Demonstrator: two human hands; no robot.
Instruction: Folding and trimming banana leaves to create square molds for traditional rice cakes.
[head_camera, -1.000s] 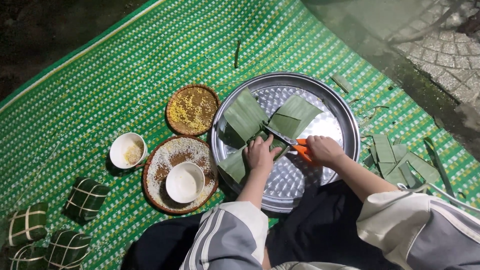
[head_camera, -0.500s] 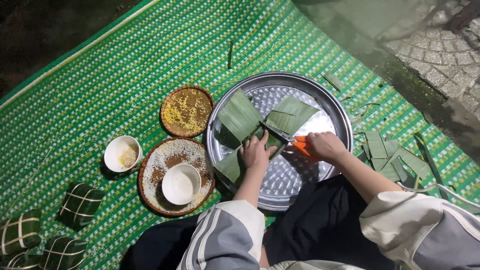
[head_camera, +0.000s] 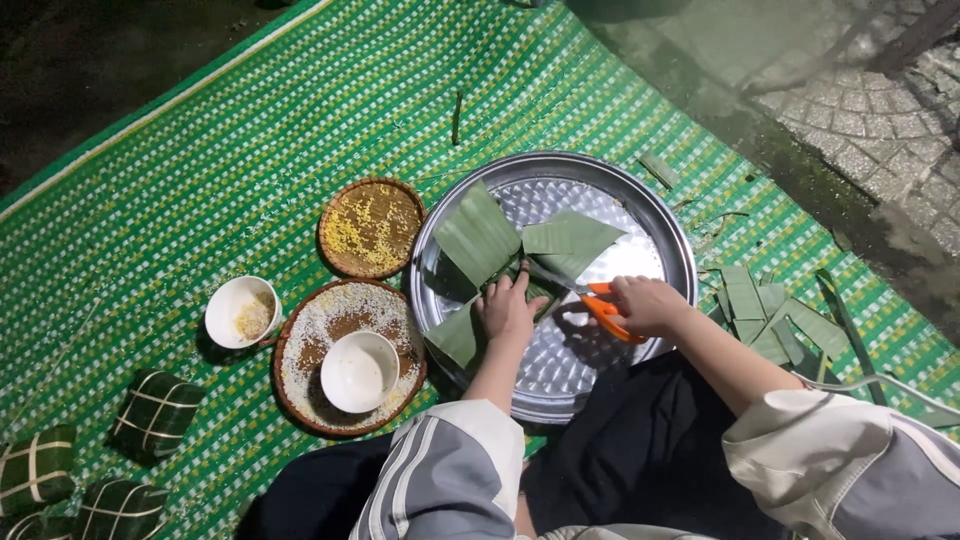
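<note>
Broad green leaves (head_camera: 480, 235) lie crossed on a round metal tray (head_camera: 640, 215) in front of me. My left hand (head_camera: 507, 308) presses down on the middle of the leaves. My right hand (head_camera: 648, 304) grips orange-handled scissors (head_camera: 600, 306), whose blades point left toward the leaves beside my left fingers.
Left of the tray stand a woven basket of yellow beans (head_camera: 371, 226), a woven basket of rice (head_camera: 310, 340) with a white bowl (head_camera: 359, 371) in it, and another white bowl (head_camera: 241, 311). Tied leaf parcels (head_camera: 155, 413) lie at the lower left. Cut leaf strips (head_camera: 765, 310) lie right of the tray.
The view has shifted slightly. My hands and the scissors stay at the middle of the leaves, with the blades still at the leaf edge.
</note>
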